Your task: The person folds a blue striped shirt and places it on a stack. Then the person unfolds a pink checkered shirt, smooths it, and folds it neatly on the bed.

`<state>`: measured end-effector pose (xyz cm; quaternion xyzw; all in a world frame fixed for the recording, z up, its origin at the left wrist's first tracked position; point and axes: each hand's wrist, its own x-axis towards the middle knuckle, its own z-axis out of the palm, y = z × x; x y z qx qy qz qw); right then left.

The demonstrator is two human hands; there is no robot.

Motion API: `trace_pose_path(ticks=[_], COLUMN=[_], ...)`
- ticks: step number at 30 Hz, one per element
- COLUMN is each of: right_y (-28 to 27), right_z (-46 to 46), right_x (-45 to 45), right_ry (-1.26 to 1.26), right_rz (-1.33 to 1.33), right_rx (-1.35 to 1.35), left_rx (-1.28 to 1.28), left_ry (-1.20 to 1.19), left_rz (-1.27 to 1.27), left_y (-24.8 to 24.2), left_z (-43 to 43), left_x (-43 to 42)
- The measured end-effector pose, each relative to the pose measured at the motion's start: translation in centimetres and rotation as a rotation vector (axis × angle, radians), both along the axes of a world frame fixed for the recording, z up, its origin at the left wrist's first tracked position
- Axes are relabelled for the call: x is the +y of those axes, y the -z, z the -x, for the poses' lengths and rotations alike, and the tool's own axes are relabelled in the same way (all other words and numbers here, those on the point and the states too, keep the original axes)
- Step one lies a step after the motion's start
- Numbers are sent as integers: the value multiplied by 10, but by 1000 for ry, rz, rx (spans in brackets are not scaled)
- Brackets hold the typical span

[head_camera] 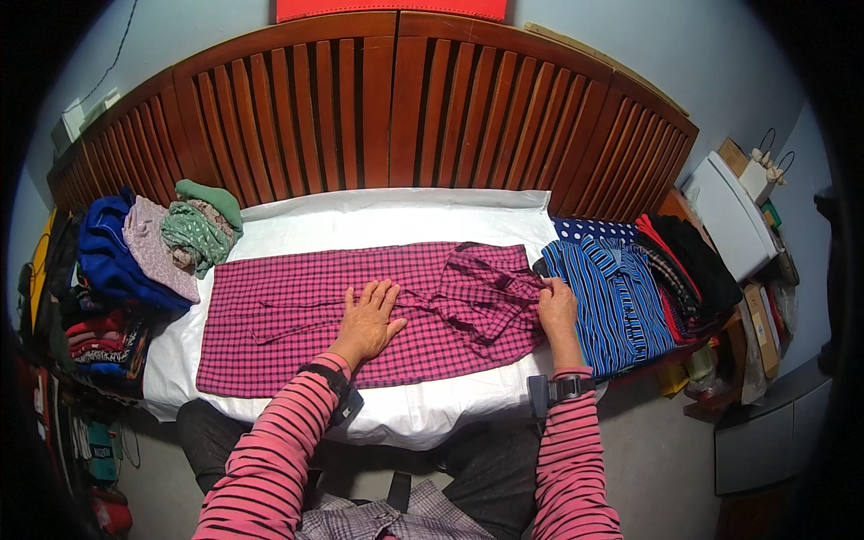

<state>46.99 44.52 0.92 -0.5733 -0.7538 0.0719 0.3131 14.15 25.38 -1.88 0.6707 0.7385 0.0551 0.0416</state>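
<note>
A pink and black checked garment lies spread lengthwise over a white sheet before me. My left hand rests palm down on its middle, fingers apart, beside a loose tie strip. At the garment's right end, my right hand pinches a bit of the checked cloth between thumb and fingers. The cloth near that hand is bunched and folded over, around the collar end. Right beside the right hand lies a folded blue, black and white striped garment.
A slatted wooden headboard rises behind the sheet. On the left are a blue cloth, a green dotted cloth and stacked folded clothes. Dark folded clothes lie at the right, near a white box-like item.
</note>
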Motion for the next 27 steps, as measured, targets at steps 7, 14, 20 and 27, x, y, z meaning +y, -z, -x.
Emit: trace_pose_path(ticks=[7,14,20,27], right_y=[-23,-25,1,8], right_z=[3,28,64,93], right_x=[-8,-30,-22,3], right_ry=[78,-235,-408,-371], right_rz=[47,67,-163,-118], right_rx=[-83,-331,-312,-130], left_rx=[0,-17,-3,-1], left_ry=[-1,-1,-1,16], left_rz=[-7,-2,8,-73], left_y=[4,4,2,4], left_z=[1,1,0,1], left_x=[1,1,1,-1])
